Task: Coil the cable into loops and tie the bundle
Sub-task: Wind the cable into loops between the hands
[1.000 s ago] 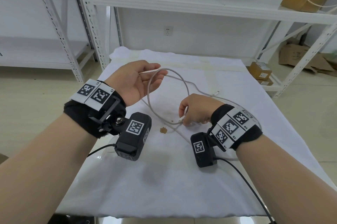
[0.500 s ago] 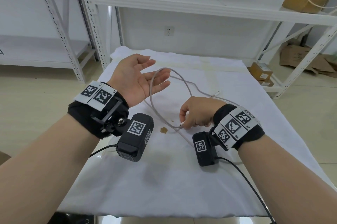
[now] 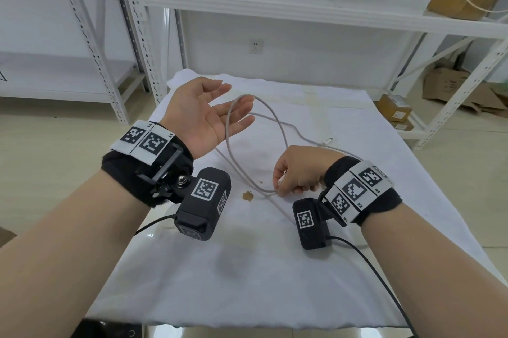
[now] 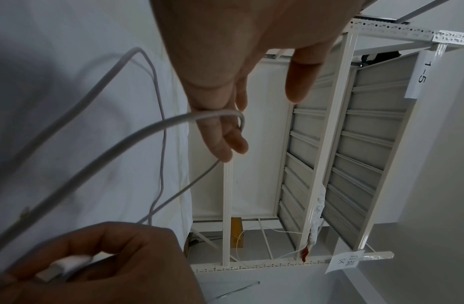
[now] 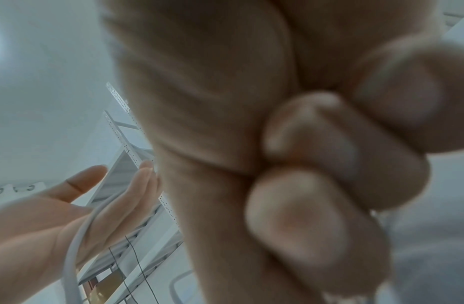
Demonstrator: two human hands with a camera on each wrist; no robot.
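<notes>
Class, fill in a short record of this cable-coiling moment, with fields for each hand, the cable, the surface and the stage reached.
left hand: left hand open, palm up, fingers straight
cable: thin white charging cable, one loop draped over the left fingers
right hand: right hand pinches the cable's white plug
far end: second white plug lies on the cloth
surface: white cloth-covered table
stage: one loop formed, no tie yet

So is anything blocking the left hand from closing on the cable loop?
Nothing visible does. The cable already lies across the extended fingers of the left hand, while the right hand pinches its connector end.
</notes>
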